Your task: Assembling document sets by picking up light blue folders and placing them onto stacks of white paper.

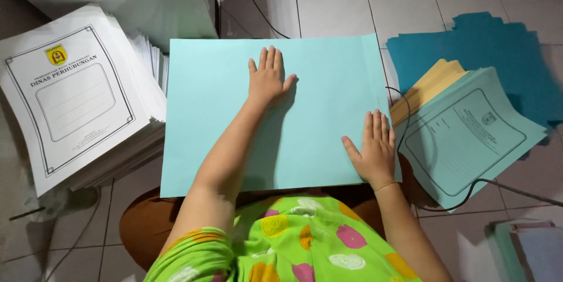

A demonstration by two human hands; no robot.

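1. A large light-blue paper sheet point(234, 135) lies flat on the tiled floor point(334, 0), directly in front of a seated person in a green patterned top, its near edge over the person's lap.

2. The left hand point(268, 78) rests palm-down on the upper middle of the sheet, fingers straight and held close together, thumb angled out to the side. It grips nothing; it only presses the paper flat.

3. The right hand point(372, 152) lies palm-down near the sheet's right edge, lower down than the left, fingers together and thumb spread toward the sheet's centre. A thin bracelet circles the wrist. This hand, too, holds nothing.

4. Judged from this view, the pressing will go best if both palms keep even weight on the sheet and the right edge stays square, since that edge already lifts slightly where it meets the items beside it.

5. Left of the sheet stands a tall stack of white printed covers point(70, 100), each bearing a bordered frame and a small yellow emblem.

6. Right of the sheet sits a pile of light-blue printed covers point(469, 135), resting partly on tan manila paper point(431, 82), with dark teal sheets point(487, 47) spread behind them.

7. A black cable point(469, 191) loops across the floor and the light-blue pile to the right of the sheet; another runs away beyond the sheet's far edge.
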